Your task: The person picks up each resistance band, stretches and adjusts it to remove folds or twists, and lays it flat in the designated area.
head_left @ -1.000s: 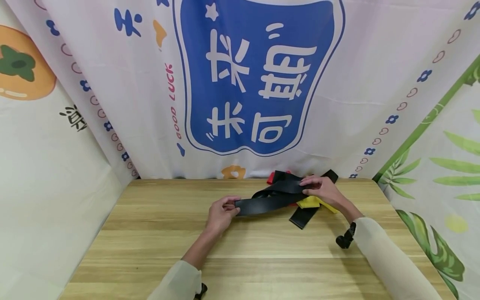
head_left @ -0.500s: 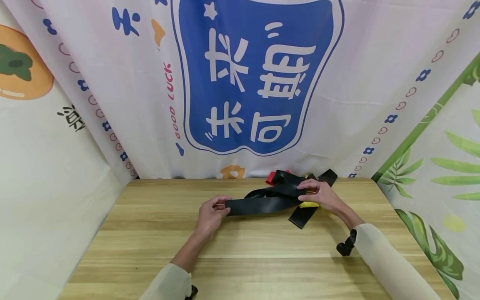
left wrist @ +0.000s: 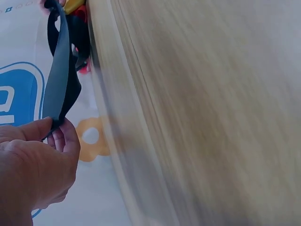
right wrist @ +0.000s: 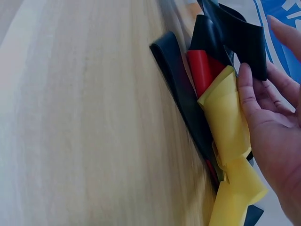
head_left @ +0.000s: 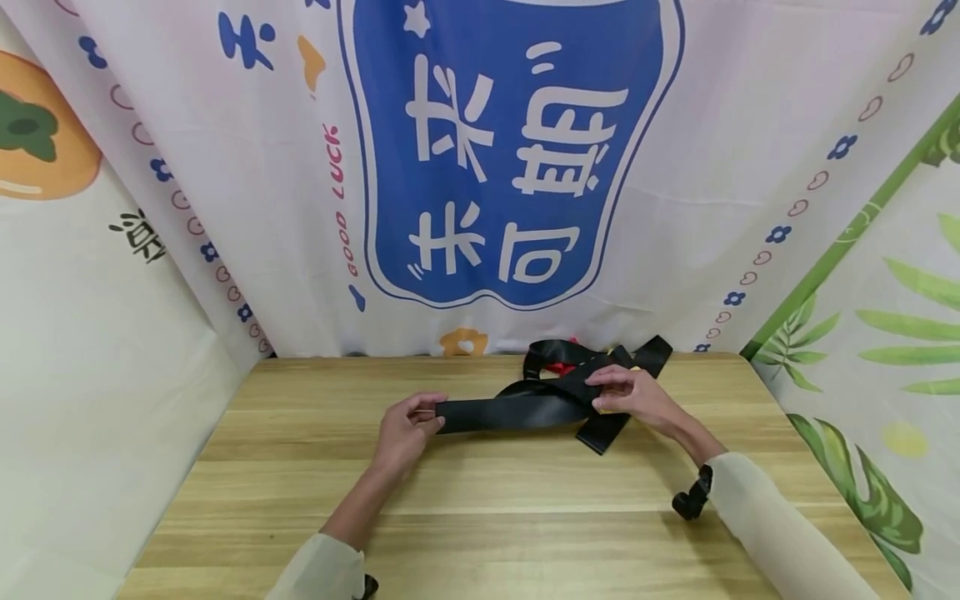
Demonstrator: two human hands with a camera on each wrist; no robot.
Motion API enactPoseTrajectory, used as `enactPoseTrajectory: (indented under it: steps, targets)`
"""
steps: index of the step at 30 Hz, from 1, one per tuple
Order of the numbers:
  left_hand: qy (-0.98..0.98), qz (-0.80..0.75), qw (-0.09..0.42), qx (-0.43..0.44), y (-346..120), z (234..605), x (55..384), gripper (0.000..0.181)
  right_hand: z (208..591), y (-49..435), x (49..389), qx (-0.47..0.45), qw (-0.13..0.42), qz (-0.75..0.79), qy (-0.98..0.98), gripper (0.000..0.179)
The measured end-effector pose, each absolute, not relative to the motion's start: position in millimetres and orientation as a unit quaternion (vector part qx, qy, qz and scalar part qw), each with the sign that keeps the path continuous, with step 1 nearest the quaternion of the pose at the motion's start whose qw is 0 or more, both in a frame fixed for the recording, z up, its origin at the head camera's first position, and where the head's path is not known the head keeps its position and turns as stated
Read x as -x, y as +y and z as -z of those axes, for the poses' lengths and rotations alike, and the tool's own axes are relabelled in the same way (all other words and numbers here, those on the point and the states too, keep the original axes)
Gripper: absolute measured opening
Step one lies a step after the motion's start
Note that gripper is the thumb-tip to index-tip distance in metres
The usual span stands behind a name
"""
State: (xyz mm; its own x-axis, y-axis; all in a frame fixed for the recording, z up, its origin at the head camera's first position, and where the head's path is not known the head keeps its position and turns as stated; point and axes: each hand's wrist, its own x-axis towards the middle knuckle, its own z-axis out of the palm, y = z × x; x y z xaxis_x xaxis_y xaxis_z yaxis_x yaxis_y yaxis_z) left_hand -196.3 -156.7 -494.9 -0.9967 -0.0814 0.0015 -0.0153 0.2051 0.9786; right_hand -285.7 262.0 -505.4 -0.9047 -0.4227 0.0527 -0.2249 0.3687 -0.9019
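Observation:
A black resistance band [head_left: 510, 413], wide and flat, stretches between my two hands over the back of the table. My left hand [head_left: 405, 432] pinches its left end between thumb and fingers; the left wrist view shows the band [left wrist: 57, 80] running away from that grip with a twist in it. At the other end, my right hand [head_left: 628, 395] holds the band between thumb and fingers. Under and beside my right hand lies a heap of more bands: black ones [right wrist: 176, 89], a red one [right wrist: 200, 70] and a folded yellow one [right wrist: 228, 122]. The head view mostly hides the yellow one.
The wooden table [head_left: 480, 517] ends at a printed cloth [head_left: 315, 317] hanging right behind the heap. More cloth hangs along the left and right sides. One black band [head_left: 602, 433] sticks out from the heap toward the front.
My left hand has moved left with its end of the black band, while my right hand has shifted slightly left. A black loop at the heap's back left has swung out leftward.

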Motion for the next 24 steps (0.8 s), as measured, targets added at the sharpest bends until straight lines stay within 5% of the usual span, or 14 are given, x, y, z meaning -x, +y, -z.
enactPoseTrajectory:
  steps: [24]
  targets:
    - [-0.776,0.63,0.001,-0.033,-183,491,189,0.033,515,234,267,0.172,0.128,0.605,0.767,0.033]
